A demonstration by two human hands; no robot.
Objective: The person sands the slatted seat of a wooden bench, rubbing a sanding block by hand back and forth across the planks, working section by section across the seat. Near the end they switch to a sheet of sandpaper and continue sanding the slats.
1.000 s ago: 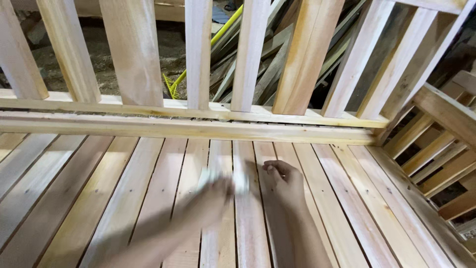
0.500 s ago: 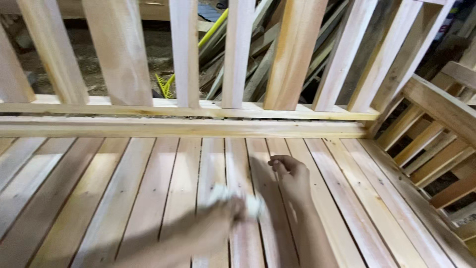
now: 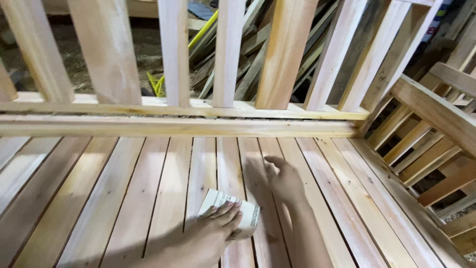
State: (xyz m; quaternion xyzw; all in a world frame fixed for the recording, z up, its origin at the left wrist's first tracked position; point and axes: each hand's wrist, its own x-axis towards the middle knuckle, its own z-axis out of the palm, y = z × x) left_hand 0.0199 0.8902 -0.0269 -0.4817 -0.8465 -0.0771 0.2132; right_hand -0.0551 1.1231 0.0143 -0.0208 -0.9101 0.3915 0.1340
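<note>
While one left hand (image 3: 218, 228) presses one sandpaper (image 3: 233, 214).

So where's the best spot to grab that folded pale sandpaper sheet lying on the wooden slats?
Take the folded pale sandpaper sheet from above, palm flat, as the left hand does. It lies flat on the wooden slats, so press the top face and wrap fingers over its far edge.

Left hand (image 3: 210, 233) lying on a sandpaper pad (image 3: 230, 214) on the near seat slats (image 3: 114, 198); right hand (image 3: 285, 181) resting just right. Backrest bars (image 3: 173, 49) standing far, armrest (image 3: 436, 109) sitting right.
</note>
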